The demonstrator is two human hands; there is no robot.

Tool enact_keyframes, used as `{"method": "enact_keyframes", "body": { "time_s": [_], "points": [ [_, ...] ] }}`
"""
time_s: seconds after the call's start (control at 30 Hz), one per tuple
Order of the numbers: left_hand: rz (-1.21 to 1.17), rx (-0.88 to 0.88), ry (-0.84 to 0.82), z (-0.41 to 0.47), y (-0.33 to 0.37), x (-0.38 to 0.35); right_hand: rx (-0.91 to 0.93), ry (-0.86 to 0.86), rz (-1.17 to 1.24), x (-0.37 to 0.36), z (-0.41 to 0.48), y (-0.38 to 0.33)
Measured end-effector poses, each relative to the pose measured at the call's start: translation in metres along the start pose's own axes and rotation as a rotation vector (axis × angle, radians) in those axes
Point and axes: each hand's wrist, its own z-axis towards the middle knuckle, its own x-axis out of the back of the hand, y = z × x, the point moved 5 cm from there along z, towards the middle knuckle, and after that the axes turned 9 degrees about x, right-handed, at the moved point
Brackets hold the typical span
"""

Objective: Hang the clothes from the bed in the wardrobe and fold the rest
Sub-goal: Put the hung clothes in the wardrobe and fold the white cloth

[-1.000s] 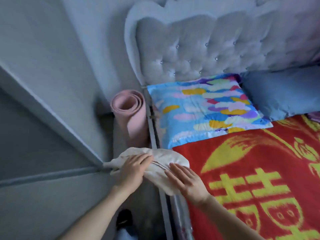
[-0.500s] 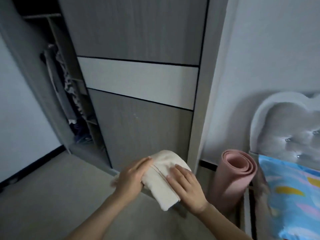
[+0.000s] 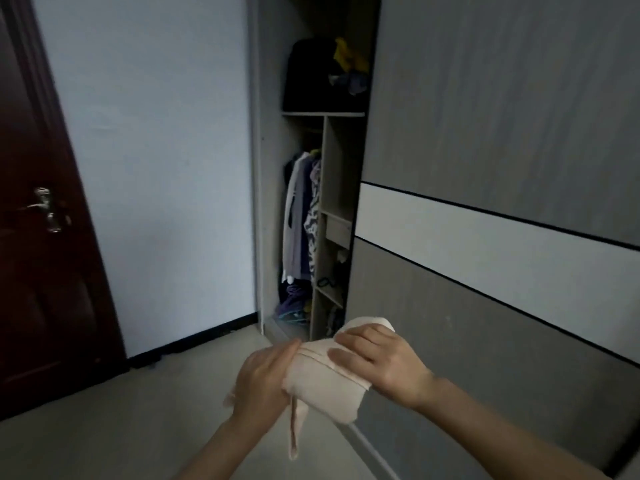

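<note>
Grey wardrobe door (image 3: 485, 116) panels fill the right of the frame. At centre sits the open wardrobe bay (image 3: 341, 188) with its hanging clothes (image 3: 300, 216), and a dark room door (image 3: 41, 254) stands at the left edge. A second ago you were at the bed's edge; you have since turned away, and the bed, pillow and rolled mat are gone from view. The folded cream garment (image 3: 325, 382) has come along and is now in mid-air at lower centre, short of the bay. Folding looks done, so stowing should come next. Your left hand (image 3: 263, 379) wraps the garment's left end, fingers curled round it. Your right hand (image 3: 379, 362) clasps the top, fingers draped over the fold. A loose strip (image 3: 296, 434) dangles below.
</note>
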Motion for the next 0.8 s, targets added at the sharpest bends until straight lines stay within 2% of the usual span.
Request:
{"method": "enact_keyframes", "body": {
  "time_s": [0.1,0.17,0.27,0.37,0.47,0.63,0.7,0.8],
  "points": [
    [-0.337,0.493,-0.043,0.013,-0.062,-0.01,0.003,-0.039,0.092,-0.047,0.047,0.032],
    [-0.445,0.629,-0.111,0.025,-0.104,-0.023,-0.008,-0.07,0.191,-0.08,0.078,0.056],
    [-0.519,0.772,-0.087,0.06,-0.167,-0.028,-0.003,-0.136,0.329,-0.141,0.123,0.098],
    [-0.535,0.814,-0.042,0.095,-0.229,-0.033,-0.042,-0.121,0.514,-0.205,0.166,0.144],
    [-0.392,0.846,-0.068,0.11,-0.269,-0.032,-0.166,-0.107,0.652,-0.254,0.201,0.184],
    [-0.251,0.899,0.065,0.148,-0.338,-0.033,-0.309,-0.022,0.83,-0.317,0.254,0.249],
    [-0.146,0.85,0.126,0.173,-0.367,-0.038,-0.354,-0.023,0.833,-0.345,0.263,0.276],
    [-0.035,0.672,0.075,0.219,-0.407,-0.054,-0.429,-0.034,0.789,-0.384,0.266,0.313]
  ]
}}
